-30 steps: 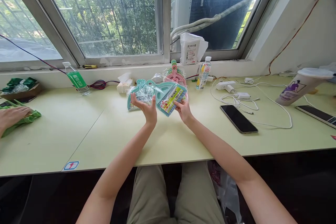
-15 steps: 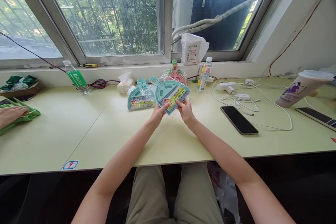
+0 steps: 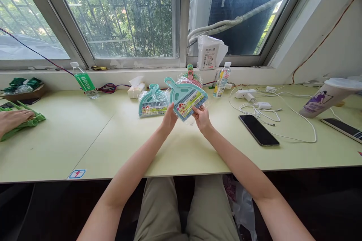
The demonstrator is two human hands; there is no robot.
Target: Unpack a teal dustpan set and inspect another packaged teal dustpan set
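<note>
A teal dustpan and brush set (image 3: 186, 99) with a yellow label is held tilted above the table, its handle pointing up and left. My left hand (image 3: 170, 118) grips its lower left edge. My right hand (image 3: 201, 117) pinches its lower right side, the thumb on the front. Just left of it, a second teal set (image 3: 153, 101) in clear plastic lies on the table. Behind the held set, a pink dustpan set (image 3: 191, 76) in clear wrap is partly hidden, with some green at its handle.
A black phone (image 3: 259, 130), white cables (image 3: 257, 111) and a tilted cup (image 3: 328, 97) are on the right. Bottles stand at the back, one left (image 3: 85, 82), one right (image 3: 222, 80). Another person's hand (image 3: 15, 119) rests on green items at far left.
The held set has turned slightly, and my left hand has shifted its grip up along the left edge. The view has moved slightly, and the other person's hand remains on the green items.
</note>
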